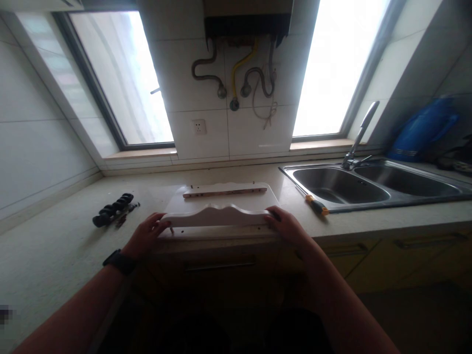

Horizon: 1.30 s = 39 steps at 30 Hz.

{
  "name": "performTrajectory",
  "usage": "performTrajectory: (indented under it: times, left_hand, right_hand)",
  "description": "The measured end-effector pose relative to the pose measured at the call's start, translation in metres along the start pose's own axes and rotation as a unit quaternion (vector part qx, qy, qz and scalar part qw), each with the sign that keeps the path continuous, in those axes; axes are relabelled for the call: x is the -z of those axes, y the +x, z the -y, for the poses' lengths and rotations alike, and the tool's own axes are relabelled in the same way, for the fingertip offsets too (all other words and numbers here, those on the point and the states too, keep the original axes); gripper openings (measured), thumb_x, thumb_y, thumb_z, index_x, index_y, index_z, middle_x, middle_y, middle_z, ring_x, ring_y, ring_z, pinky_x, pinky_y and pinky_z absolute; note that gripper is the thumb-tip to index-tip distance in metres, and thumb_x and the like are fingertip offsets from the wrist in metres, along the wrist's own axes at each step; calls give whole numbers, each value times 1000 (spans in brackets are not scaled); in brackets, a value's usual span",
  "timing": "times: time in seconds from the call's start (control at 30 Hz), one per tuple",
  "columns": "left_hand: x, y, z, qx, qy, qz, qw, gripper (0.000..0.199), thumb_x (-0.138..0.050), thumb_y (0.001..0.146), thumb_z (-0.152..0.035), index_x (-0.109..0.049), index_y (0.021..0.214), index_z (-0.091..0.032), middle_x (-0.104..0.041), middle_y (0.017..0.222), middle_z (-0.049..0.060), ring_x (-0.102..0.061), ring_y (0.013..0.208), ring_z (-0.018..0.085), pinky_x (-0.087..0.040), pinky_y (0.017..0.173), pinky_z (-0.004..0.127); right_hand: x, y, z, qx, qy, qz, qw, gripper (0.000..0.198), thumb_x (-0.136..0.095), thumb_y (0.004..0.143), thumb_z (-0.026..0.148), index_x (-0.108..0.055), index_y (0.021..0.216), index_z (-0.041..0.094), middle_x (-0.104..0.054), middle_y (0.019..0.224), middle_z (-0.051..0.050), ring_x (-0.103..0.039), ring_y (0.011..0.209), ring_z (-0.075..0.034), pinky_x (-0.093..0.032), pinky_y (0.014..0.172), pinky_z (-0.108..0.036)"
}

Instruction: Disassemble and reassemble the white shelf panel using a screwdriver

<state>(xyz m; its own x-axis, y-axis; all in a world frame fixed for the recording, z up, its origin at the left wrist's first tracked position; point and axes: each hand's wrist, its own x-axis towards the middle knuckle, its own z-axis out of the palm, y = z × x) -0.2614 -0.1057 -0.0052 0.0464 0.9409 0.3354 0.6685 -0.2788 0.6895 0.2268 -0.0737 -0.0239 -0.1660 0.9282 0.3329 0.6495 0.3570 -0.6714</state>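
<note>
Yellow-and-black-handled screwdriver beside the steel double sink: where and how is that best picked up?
Probably around the middle of its thick yellow-and-black handle, coming down from above on the counter's front side. The handle is fatter than the slim metal shaft and slants toward the pale countertop's front edge, while the shaft points away, alongside the steel double sink.

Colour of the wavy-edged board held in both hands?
White: the long, wavy-edged board, its near face shadowed. Best seen in the head view.
</note>
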Motion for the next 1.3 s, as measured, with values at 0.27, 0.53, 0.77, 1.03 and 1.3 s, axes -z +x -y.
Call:
performTrajectory:
  times: [0.27, 0.53, 0.77, 1.03, 1.3]
  left_hand:
    - [-9, 7, 4, 44, 9, -43, 998, 64, -58, 84, -67, -67, 122, -16, -74, 113, 10, -69, 96, 28, -54, 84, 39]
    - [-12, 7, 3, 48, 66, -43, 996, 64, -56, 85, -67, -71, 121, -16, -75, 102, 9, -67, 90, 26, -51, 82, 36]
    - [-13, 9, 12, 41, 52, -46, 997, 59, -52, 88, -65, -74, 116, -18, -74, 114, 10, -66, 104, 28, -47, 95, 39]
    - [-1, 6, 19, 35, 62, -3, 997, 61, -60, 82, -65, -71, 123, -21, -73, 120, 8, -65, 111, 29, -47, 100, 40]
    - [-5, 13, 23, 22, 92, -8, 995, 60, -57, 86, -65, -69, 124, -20, -73, 116, 10, -67, 106, 29, -49, 95, 41]
  right_hand:
    - [-5, 1, -5, -6, 16, -37, 999, 36, -56, 93, 47, -61, 123, 28, -73, 98, -5, -68, 87, -25, -51, 78, -38]
    - [-8, 4, -9, 5, 6, -62, 998, 34, -57, 92, 45, -65, 120, 28, -71, 97, -6, -66, 86, -23, -51, 76, -37]
    - [-7, 6, -10, 35, -22, -100, 994, 28, -57, 90, 37, -70, 111, 24, -68, 102, -7, -61, 92, -24, -48, 86, -39]
    - [-7, 5, -10, 40, -28, -106, 993, 25, -59, 88, 32, -71, 109, 24, -69, 101, -6, -61, 88, -22, -48, 83, -36]
    - [-8, 7, -7, 33, -29, -118, 992, 23, -58, 90, 34, -72, 104, 23, -69, 95, -5, -62, 84, -21, -48, 79, -33]
